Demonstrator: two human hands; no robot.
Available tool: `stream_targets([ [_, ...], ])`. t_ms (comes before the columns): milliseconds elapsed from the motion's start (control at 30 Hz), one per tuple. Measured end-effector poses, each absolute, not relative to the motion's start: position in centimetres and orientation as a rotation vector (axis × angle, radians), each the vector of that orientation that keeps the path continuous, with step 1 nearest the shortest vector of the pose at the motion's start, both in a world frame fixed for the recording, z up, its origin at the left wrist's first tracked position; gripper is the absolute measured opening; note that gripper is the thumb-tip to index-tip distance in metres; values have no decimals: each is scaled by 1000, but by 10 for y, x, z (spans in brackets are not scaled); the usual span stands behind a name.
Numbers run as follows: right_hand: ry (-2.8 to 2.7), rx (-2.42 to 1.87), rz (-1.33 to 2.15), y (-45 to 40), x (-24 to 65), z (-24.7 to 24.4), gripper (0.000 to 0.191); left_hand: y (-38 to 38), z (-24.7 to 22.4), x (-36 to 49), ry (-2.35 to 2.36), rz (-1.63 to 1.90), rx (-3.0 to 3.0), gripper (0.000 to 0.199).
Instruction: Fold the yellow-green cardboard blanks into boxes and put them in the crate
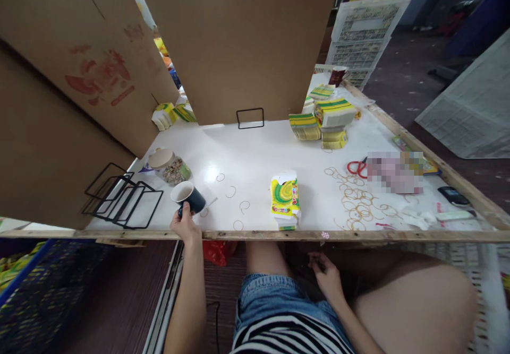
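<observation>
My left hand [186, 226] is closed round the handle of a dark blue mug [194, 201] with a pale inside, at the table's front left edge. The mug leans a little to the left in view; whether its base touches the table I cannot tell. Right behind it stands a clear jar [174, 171] of small brown pieces with a beige lid. My right hand [325, 275] hangs below the table edge over the lap, fingers loosely bent and apart, with nothing visible in it. Above it on the table sits a stack of yellow and green printed packets [285, 200].
Black wire stands [131, 200] lie at the left, before cardboard panels [247, 46]. Rubber bands [358, 200], red-handled scissors [356, 169] and a dark device [454, 196] are on the right. More packet stacks [334, 112] stand at the back right. A wooden rim [258, 235] edges the table.
</observation>
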State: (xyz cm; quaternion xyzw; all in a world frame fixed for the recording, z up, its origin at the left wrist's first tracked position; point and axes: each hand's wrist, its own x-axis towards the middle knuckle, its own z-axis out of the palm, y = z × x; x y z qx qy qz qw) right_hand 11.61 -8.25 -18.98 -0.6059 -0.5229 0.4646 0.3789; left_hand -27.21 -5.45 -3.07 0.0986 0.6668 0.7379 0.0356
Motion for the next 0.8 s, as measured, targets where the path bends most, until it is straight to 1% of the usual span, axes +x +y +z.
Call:
stream_targets([
  [200, -1343, -1519, 1178, -79, 110, -184, 26, -64, -22, -266, 2185, 2226, 334, 35],
  [267, -1357, -1510, 1178, -78, 109, -180, 25, -73, -10, -254, 2298, 2274, 363, 40],
  [300, -1367, -1505, 1180, -78, 109, -177, 25, -77, -3, -244, 2372, 2297, 422, 44],
  [367, -1391, -1495, 1185, -79, 108, -169, 26, -82, 10, -219, 2622, 2244, 886, 47],
  [400, -1404, -1490, 1189, -80, 108, -165, 27, -83, 16, -204, 2583, 2148, 1189, 40],
  [433, -1417, -1482, 1193, -81, 107, -160, 27, -81, 20, -189, 2443, 1979, 1535, 30],
  [467, -1430, -1473, 1198, -82, 105, -155, 28, -77, 22, -174, 2236, 1748, 1871, 26],
  [533, -1453, -1447, 1210, -84, 102, -144, 28, -63, 21, -147, 1886, 1298, 2264, 38],
  [600, -1478, -1415, 1224, -86, 99, -131, 28, -46, 16, -129, 1706, 994, 2380, 55],
  [633, -1489, -1401, 1231, -87, 99, -125, 28, -38, 13, -124, 1680, 901, 2393, 57],
  [700, -1502, -1377, 1247, -88, 99, -114, 29, -24, 8, -120, 1668, 788, 2387, 52],
  [800, -1487, -1369, 1270, -89, 101, -99, 31, -15, 9, -124, 1673, 743, 2370, 33],
])
